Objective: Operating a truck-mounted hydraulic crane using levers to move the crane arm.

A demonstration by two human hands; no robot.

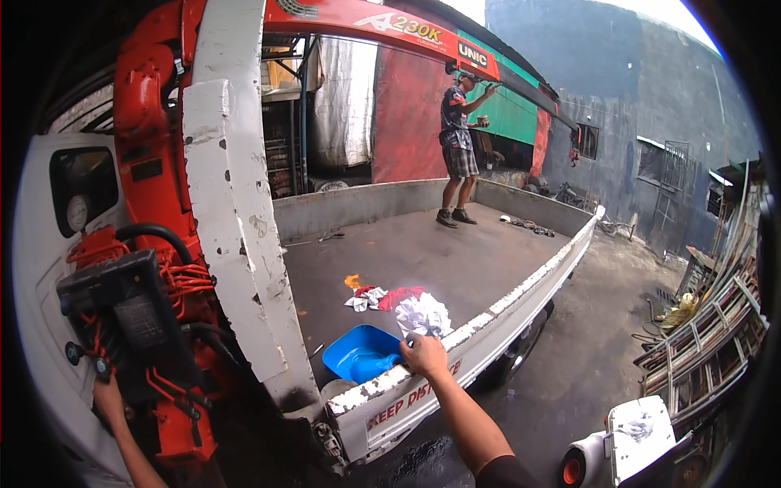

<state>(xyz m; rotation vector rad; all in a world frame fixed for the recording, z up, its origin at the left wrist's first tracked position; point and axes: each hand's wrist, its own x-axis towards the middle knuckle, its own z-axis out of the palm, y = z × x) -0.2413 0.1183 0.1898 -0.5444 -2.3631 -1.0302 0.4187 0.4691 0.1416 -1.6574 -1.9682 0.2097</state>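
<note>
My left hand (pixel 109 400) is at the control levers of a red crane, its fingers closed at a black round lever knob (pixel 102 367); part of the fingers is hidden. My right hand (pixel 424 356) grips the top edge of the truck bed's white side panel (pixel 488 319), where paint is chipped. Just inside the panel, beside that hand, sits a blue plastic basin (pixel 358 350). A crumpled white cloth (pixel 424 315) lies beyond it, near a red and white cloth (pixel 382 298) on the bed floor.
A person (pixel 460 146) stands on the truck bed under the red crane boom (pixel 390 26), one hand raised to it, the other holding a small container. A white post (pixel 236 220) rises beside me. Ladders (pixel 708 342) and a white-lidded object (pixel 639 435) lie right.
</note>
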